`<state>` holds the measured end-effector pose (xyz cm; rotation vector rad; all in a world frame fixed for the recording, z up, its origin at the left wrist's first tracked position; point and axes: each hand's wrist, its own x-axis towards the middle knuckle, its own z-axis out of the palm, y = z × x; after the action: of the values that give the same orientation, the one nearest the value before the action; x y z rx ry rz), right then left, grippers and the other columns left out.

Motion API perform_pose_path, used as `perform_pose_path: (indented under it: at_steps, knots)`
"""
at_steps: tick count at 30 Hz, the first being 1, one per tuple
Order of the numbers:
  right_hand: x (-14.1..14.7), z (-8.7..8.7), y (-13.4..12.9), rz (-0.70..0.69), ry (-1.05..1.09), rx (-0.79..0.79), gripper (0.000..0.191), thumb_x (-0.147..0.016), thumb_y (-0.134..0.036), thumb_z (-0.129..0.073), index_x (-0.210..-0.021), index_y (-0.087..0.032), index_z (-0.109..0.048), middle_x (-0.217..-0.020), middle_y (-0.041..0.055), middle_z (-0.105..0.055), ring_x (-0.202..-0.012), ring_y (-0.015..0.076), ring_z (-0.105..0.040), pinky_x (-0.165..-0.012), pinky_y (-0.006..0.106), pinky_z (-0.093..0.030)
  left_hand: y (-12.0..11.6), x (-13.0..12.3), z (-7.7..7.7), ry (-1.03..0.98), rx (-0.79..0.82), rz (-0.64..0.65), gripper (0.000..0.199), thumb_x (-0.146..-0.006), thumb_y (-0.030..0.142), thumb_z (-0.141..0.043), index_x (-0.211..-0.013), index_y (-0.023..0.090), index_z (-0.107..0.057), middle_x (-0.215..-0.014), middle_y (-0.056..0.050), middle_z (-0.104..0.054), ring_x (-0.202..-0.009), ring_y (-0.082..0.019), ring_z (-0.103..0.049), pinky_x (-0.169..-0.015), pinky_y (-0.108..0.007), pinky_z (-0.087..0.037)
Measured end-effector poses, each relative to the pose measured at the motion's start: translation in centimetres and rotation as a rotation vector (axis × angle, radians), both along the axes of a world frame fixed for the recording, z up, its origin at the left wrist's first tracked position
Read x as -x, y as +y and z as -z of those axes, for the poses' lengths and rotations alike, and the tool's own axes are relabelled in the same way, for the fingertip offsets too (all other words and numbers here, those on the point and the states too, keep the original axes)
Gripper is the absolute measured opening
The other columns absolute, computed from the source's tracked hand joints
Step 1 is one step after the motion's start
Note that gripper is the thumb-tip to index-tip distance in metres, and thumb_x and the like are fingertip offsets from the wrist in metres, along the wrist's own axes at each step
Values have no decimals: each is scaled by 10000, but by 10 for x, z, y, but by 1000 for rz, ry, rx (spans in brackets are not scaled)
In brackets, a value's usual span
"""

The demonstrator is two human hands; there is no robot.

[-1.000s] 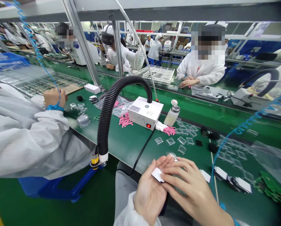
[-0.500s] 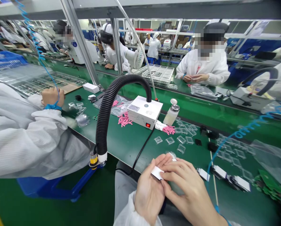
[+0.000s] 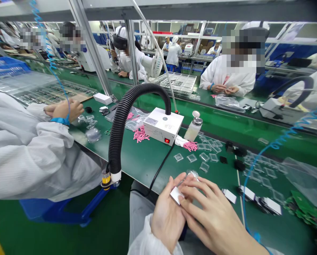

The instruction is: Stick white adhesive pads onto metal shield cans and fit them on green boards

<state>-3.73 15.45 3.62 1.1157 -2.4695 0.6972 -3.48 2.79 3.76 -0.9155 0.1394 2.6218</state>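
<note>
My left hand (image 3: 167, 216) is palm up and cupped, cradling a small white rectangular piece (image 3: 176, 195) with a dark edge. From the right, my right hand (image 3: 214, 212) reaches over the palm, its thumb and fingertips on that same piece. A clear plastic piece (image 3: 192, 174) shows at the fingertips of both hands, partly covered by the fingers; which hand bears it I cannot tell. On the bench beyond lie several clear plastic frames (image 3: 204, 167). Right of my right hand are a white-faced piece (image 3: 229, 196) and stacked white-and-dark pieces (image 3: 272, 206).
A white box (image 3: 163, 125) with a black flexible hose (image 3: 115, 134) stands ahead. Around it are pink strips (image 3: 140, 134) and a pump bottle (image 3: 193, 130). Green boards (image 3: 304, 209) lie at right. A blue coiled cord (image 3: 247, 180) hangs there. A co-worker's sleeve (image 3: 41, 156) is at left.
The white piece has turned slightly in my left palm, and my right fingers have shifted over it. More of the clear plastic shows between the hands. The left co-worker's hands have moved right.
</note>
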Motion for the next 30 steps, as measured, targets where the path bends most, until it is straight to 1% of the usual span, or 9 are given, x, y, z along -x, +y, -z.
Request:
perform_pose_path:
  at_steps: [4, 7, 10, 14, 18, 21, 23, 26, 30]
  knots:
    - [2, -2, 5, -29, -53, 76, 190, -888, -192, -478, -981, -236, -637, -1103, -8, -553, -1101, 137, -451, -1019, 346, -310, 2, -2, 3, 113, 68, -4, 442, -844, 114, -538, -1265, 36, -429, -1234, -221, -562, -1117, -256, -565, -958, -326, -461]
    - [-1, -3, 7, 62, -186, 274, 106, -885, -193, -505, -940, -198, -596, -997, 3, -564, -974, 83, -499, -871, 212, -408, 0, -4, 4, 252, 95, -44, 428, -869, 113, -491, -1289, 59, -424, -1270, -203, -544, -1179, -247, -516, -975, -340, -446]
    - [-7, 1, 2, 214, -506, 414, 134, -866, -291, -558, -894, -160, -546, -837, -4, -549, -759, 43, -492, -675, 120, -416, 1, -8, 2, 369, 158, -70, 376, -893, 199, -481, -1268, 172, -490, -1351, -106, -498, -1104, -181, -563, -930, -294, -468]
    - [-11, 2, -9, 187, -931, 448, 296, -853, -430, -524, -858, -136, -558, -796, 5, -529, -708, 46, -455, -643, 111, -401, 4, -14, 4, 505, 352, 11, 332, -901, 313, -467, -1222, 296, -550, -1409, -13, -441, -944, -126, -593, -823, -249, -479]
    - [-9, -6, -7, 217, -942, 528, 314, -853, -432, -517, -798, -124, -543, -776, 0, -523, -734, 40, -466, -690, 96, -397, -2, -20, 13, 646, 848, 81, 309, -860, 325, -541, -1165, 311, -582, -1300, -13, -531, -1213, -183, -441, -990, -272, -357]
    - [-7, -6, 1, 243, -896, 519, 309, -857, -433, -524, -807, -128, -536, -796, -3, -534, -758, 38, -489, -695, 86, -399, -6, -22, 13, 684, 1292, 59, 89, -790, 259, -627, -864, 231, -666, -957, -40, -618, -996, -189, -540, -890, -258, -390]
    - [-5, 0, 3, 232, -871, 516, 320, -864, -441, -520, -806, -127, -531, -792, -2, -535, -747, 39, -490, -683, 92, -395, -4, -21, 9, 622, 1433, -21, 18, -739, 193, -663, -730, 208, -660, -823, -46, -597, -883, -199, -538, -816, -251, -398]
    - [-3, 15, 4, 248, -851, 531, 327, -874, -448, -510, -825, -126, -541, -791, 3, -532, -750, 47, -482, -692, 115, -386, 4, -18, 7, 498, 1420, -73, 99, -676, 98, -688, -687, 196, -675, -791, -55, -598, -855, -209, -518, -794, -230, -384]
    - [3, 25, 8, 264, -954, 600, 309, -856, -430, -541, -869, -121, -552, -835, 11, -543, -790, 54, -480, -738, 132, -388, 15, -15, 23, 427, 1363, -116, 176, -622, 23, -700, -706, 175, -673, -809, -49, -594, -841, -183, -520, -780, -180, -379]
